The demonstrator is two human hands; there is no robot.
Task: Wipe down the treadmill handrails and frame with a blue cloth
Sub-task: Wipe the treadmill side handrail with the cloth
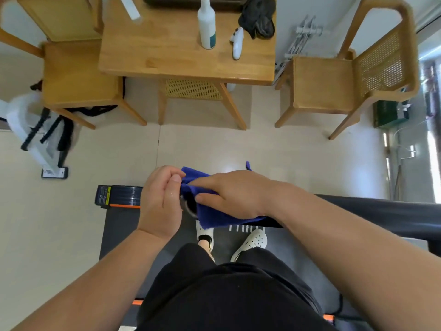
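Blue cloth [214,218] drapes the handrail [381,211] end beneath the right hand [233,194], pressed flat-fingered; left hand [160,201] pinches its near corner. Wiping judged barely begun: remaining rail and frame [119,194] outstanding.

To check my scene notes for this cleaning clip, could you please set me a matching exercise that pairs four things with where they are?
Things:
1. blue cloth
2. white bottle
3. white shoes
4. dark fabric bundle

Places:
a. standing upright on the wooden table
b. on the treadmill belt
c. crumpled at that table's far edge
d. draped over the handrail, under the right hand

Pairs: 1-d, 2-a, 3-b, 4-c
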